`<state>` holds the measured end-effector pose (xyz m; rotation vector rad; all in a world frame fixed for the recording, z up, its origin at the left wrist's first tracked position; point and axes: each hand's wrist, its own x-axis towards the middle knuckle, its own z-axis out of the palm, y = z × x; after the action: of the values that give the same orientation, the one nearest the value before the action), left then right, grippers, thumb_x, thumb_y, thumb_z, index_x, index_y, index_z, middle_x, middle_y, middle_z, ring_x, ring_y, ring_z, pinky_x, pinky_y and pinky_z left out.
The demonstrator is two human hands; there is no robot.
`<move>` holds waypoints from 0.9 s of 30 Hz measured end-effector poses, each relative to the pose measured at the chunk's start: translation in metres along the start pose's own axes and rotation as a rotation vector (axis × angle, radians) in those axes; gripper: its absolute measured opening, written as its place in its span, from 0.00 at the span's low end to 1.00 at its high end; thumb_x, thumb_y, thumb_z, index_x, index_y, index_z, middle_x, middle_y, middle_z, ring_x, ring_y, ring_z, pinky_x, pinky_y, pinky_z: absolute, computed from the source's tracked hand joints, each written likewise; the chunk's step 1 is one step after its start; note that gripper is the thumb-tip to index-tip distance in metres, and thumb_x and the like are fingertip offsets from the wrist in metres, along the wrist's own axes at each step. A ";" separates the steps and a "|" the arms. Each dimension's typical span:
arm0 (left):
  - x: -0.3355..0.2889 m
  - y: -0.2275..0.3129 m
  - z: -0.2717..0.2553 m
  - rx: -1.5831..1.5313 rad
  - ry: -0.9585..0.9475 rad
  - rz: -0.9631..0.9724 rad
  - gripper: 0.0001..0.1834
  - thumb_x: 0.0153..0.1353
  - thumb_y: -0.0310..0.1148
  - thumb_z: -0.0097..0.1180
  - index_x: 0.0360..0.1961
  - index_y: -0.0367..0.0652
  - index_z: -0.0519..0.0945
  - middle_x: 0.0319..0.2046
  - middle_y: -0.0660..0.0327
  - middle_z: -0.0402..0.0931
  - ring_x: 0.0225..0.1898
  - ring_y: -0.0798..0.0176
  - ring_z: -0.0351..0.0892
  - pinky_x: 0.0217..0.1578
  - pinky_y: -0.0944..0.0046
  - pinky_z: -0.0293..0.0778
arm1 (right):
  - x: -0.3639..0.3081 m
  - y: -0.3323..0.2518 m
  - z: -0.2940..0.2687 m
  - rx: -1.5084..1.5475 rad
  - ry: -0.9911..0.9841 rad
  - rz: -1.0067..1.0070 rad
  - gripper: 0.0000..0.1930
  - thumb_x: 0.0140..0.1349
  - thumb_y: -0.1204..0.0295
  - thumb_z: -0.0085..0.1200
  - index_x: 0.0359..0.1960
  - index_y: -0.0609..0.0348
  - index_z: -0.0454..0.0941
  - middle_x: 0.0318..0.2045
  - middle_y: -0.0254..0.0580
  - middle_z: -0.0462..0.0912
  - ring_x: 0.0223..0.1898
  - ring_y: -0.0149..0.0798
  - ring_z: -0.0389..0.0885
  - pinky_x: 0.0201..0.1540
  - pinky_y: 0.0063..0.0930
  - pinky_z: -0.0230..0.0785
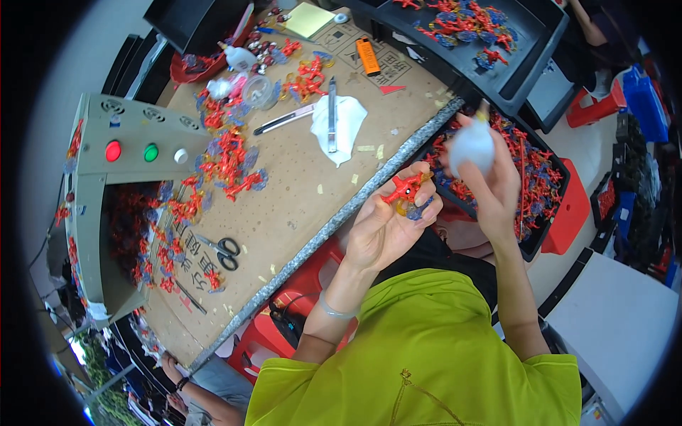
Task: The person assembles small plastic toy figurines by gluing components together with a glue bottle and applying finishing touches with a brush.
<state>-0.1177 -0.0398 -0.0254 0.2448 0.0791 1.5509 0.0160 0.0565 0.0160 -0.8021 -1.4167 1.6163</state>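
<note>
My left hand (pixel 380 238) pinches a small red toy figure (pixel 403 190) with clear yellow and purple parts at its base. To its right, my right hand (pixel 497 188) is wrapped round a white squeeze bottle (pixel 472 149), its narrow tip pointing up and away. The bottle and the figure are apart. Motion blurs the bottle and the right fingers somewhat. Below both hands, a black bin (pixel 534 245) holds many more red and purple figures.
Cardboard covers the table (pixel 298 192), bordered by a grey edge. On it lie a cutter knife (pixel 284 119), a pen on white tissue (pixel 341 135), scissors (pixel 226 252) and heaped figures (pixel 227 156). A machine with buttons (pixel 138 145) stands left; a black tray (pixel 526 78) sits at the far right.
</note>
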 end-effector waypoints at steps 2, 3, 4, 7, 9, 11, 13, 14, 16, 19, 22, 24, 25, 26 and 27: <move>0.009 -0.004 0.003 0.182 -0.054 -0.041 0.38 0.63 0.54 0.52 0.62 0.33 0.60 0.39 0.61 0.62 0.38 0.65 0.59 0.42 0.69 0.59 | -0.028 -0.012 -0.015 0.007 0.018 0.002 0.25 0.58 0.81 0.54 0.57 0.66 0.61 0.46 0.46 0.77 0.47 0.33 0.77 0.50 0.25 0.69; 0.013 -0.006 0.007 0.177 -0.063 -0.057 0.38 0.63 0.54 0.52 0.62 0.33 0.60 0.39 0.61 0.62 0.38 0.65 0.59 0.42 0.69 0.59 | -0.040 -0.016 -0.021 0.007 0.006 -0.025 0.25 0.57 0.80 0.56 0.55 0.67 0.61 0.47 0.49 0.77 0.47 0.34 0.77 0.50 0.25 0.69; 0.015 -0.009 0.014 0.417 -0.059 -0.021 0.38 0.63 0.56 0.50 0.61 0.33 0.61 0.38 0.61 0.61 0.38 0.66 0.60 0.43 0.69 0.59 | -0.053 -0.015 -0.033 -0.017 -0.016 -0.020 0.24 0.56 0.80 0.57 0.53 0.67 0.62 0.46 0.49 0.77 0.47 0.34 0.78 0.50 0.25 0.69; 0.020 -0.020 0.018 0.755 -0.057 0.020 0.41 0.63 0.60 0.46 0.61 0.33 0.61 0.37 0.62 0.60 0.38 0.68 0.60 0.46 0.69 0.59 | -0.079 -0.022 -0.041 -0.042 0.051 0.023 0.21 0.52 0.78 0.60 0.46 0.68 0.65 0.38 0.48 0.80 0.41 0.35 0.82 0.45 0.23 0.72; 0.022 -0.023 0.020 0.984 -0.066 0.056 0.41 0.63 0.61 0.45 0.60 0.32 0.60 0.37 0.62 0.59 0.38 0.68 0.60 0.46 0.69 0.59 | -0.091 -0.018 -0.050 0.125 0.160 0.074 0.20 0.48 0.76 0.61 0.42 0.68 0.68 0.32 0.45 0.80 0.32 0.34 0.83 0.38 0.24 0.75; 0.025 -0.026 0.027 1.035 -0.065 0.063 0.42 0.63 0.62 0.45 0.60 0.32 0.60 0.39 0.61 0.58 0.39 0.68 0.60 0.47 0.69 0.59 | -0.095 -0.016 -0.053 0.193 0.261 0.107 0.20 0.45 0.73 0.61 0.38 0.68 0.70 0.30 0.45 0.80 0.26 0.33 0.82 0.32 0.23 0.76; 0.026 -0.028 0.031 1.102 -0.071 0.057 0.42 0.63 0.62 0.45 0.61 0.32 0.60 0.41 0.60 0.57 0.40 0.68 0.60 0.47 0.69 0.59 | -0.097 -0.016 -0.058 0.202 0.286 0.088 0.19 0.43 0.72 0.63 0.37 0.68 0.72 0.29 0.43 0.80 0.27 0.31 0.81 0.34 0.21 0.74; 0.025 -0.029 0.033 1.108 -0.072 0.053 0.42 0.63 0.62 0.45 0.61 0.32 0.60 0.41 0.60 0.57 0.40 0.68 0.60 0.47 0.69 0.59 | -0.096 -0.016 -0.059 0.209 0.288 0.087 0.19 0.43 0.72 0.63 0.37 0.68 0.72 0.29 0.43 0.80 0.27 0.31 0.81 0.34 0.21 0.74; 0.024 -0.031 0.034 1.103 -0.079 0.054 0.42 0.62 0.62 0.45 0.61 0.32 0.60 0.42 0.60 0.57 0.41 0.68 0.60 0.47 0.69 0.59 | -0.095 -0.017 -0.061 0.081 0.318 0.042 0.18 0.42 0.72 0.64 0.34 0.67 0.75 0.30 0.42 0.81 0.28 0.28 0.80 0.35 0.20 0.72; 0.023 -0.034 0.033 1.084 -0.089 0.071 0.42 0.62 0.62 0.46 0.60 0.31 0.60 0.42 0.60 0.57 0.42 0.68 0.61 0.47 0.69 0.59 | -0.094 -0.025 -0.059 0.046 0.310 0.069 0.18 0.41 0.72 0.66 0.34 0.67 0.77 0.31 0.41 0.83 0.30 0.27 0.80 0.37 0.20 0.72; 0.022 -0.033 0.034 1.083 -0.076 0.059 0.42 0.62 0.62 0.46 0.60 0.31 0.61 0.41 0.60 0.58 0.42 0.68 0.61 0.47 0.69 0.59 | -0.092 -0.033 -0.056 -0.095 0.271 -0.030 0.18 0.42 0.73 0.67 0.35 0.68 0.77 0.32 0.44 0.84 0.32 0.29 0.82 0.38 0.21 0.73; 0.023 -0.035 0.034 1.056 -0.057 0.080 0.41 0.62 0.60 0.49 0.59 0.31 0.62 0.40 0.61 0.58 0.40 0.67 0.61 0.44 0.68 0.59 | -0.091 -0.039 -0.056 -0.117 0.251 -0.061 0.18 0.42 0.74 0.68 0.35 0.68 0.77 0.32 0.45 0.84 0.32 0.31 0.83 0.38 0.22 0.74; 0.023 -0.036 0.035 1.030 -0.036 0.104 0.39 0.61 0.58 0.51 0.57 0.32 0.63 0.38 0.61 0.59 0.38 0.66 0.61 0.40 0.67 0.59 | -0.090 -0.040 -0.056 -0.141 0.228 -0.091 0.17 0.42 0.75 0.68 0.35 0.68 0.78 0.32 0.47 0.85 0.33 0.32 0.84 0.38 0.23 0.75; 0.023 -0.036 0.035 1.032 -0.036 0.102 0.39 0.61 0.58 0.51 0.57 0.32 0.63 0.38 0.61 0.59 0.38 0.66 0.61 0.40 0.67 0.59 | -0.090 -0.040 -0.056 -0.139 0.229 -0.091 0.17 0.42 0.75 0.68 0.35 0.68 0.78 0.32 0.47 0.85 0.33 0.32 0.84 0.38 0.23 0.75; 0.023 -0.035 0.035 1.022 -0.036 0.105 0.39 0.61 0.58 0.52 0.57 0.32 0.63 0.38 0.61 0.59 0.37 0.66 0.61 0.40 0.67 0.59 | -0.089 -0.040 -0.057 -0.163 0.205 -0.107 0.17 0.43 0.75 0.68 0.35 0.69 0.78 0.32 0.48 0.85 0.33 0.33 0.84 0.38 0.23 0.75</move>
<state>-0.0755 -0.0209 0.0034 1.0880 0.8480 1.4919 0.1134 0.0045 0.0415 -0.9413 -1.4301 1.3112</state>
